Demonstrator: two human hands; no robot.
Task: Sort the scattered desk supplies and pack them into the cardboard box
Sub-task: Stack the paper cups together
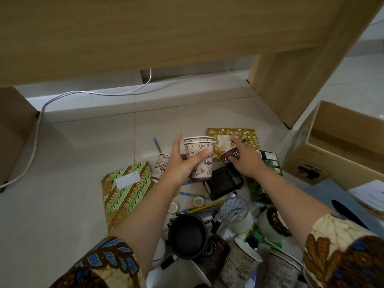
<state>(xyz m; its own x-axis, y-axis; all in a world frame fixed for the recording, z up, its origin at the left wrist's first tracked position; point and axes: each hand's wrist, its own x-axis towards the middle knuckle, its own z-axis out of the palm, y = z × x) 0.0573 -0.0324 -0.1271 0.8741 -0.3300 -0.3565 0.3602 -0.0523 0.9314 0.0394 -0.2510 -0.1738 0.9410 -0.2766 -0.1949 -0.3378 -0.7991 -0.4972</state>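
My left hand grips a stack of white printed paper cups, held upright above the floor. My right hand closes around a dark brown coffee cup lying on its side beside the yellow patterned notebook. Another printed cup lies on the floor behind my left hand. The open cardboard box stands on the floor at the right, apart from both hands.
A green patterned notebook, a black mesh holder, tape rolls, pencils and markers, a black pot and several more cups litter the tiled floor. A wooden desk overhangs. A white cable runs at the left.
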